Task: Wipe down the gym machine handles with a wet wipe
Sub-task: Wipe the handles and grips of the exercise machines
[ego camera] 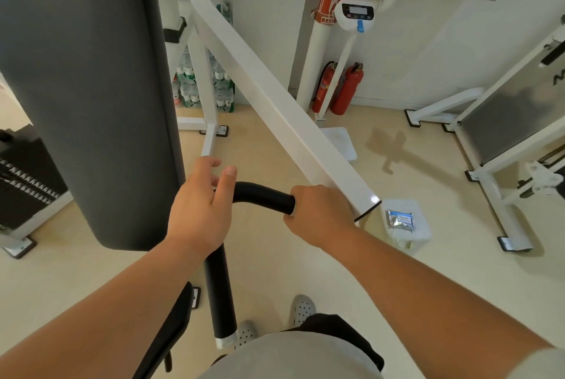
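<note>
A pale beige floor [428, 287] spreads under the person's grey perforated shoes [302, 308], with white machine frames standing around it. The black foam handle [220, 296] rises almost upright from a silver collar near the shoes, bends under the left hand [198, 213], then runs level to the right and ends inside the right hand [318, 213]. The left hand lies loosely over the bend, thumb straight and fingers half bent, not closed round the bar. The right hand is wrapped tight round the handle's end; a white sliver shows at its fingers, too small to tell if it is the wipe. Left of the hands hangs a tall dark grey pad [91, 88]. A white beam [275, 97] slants away just behind the right hand. Beyond it, a clear tub [406, 225] with a packet sits on the floor; farther off, two red extinguishers [348, 88] and packs of bottled water [189, 85] stand by the white wall.
</note>
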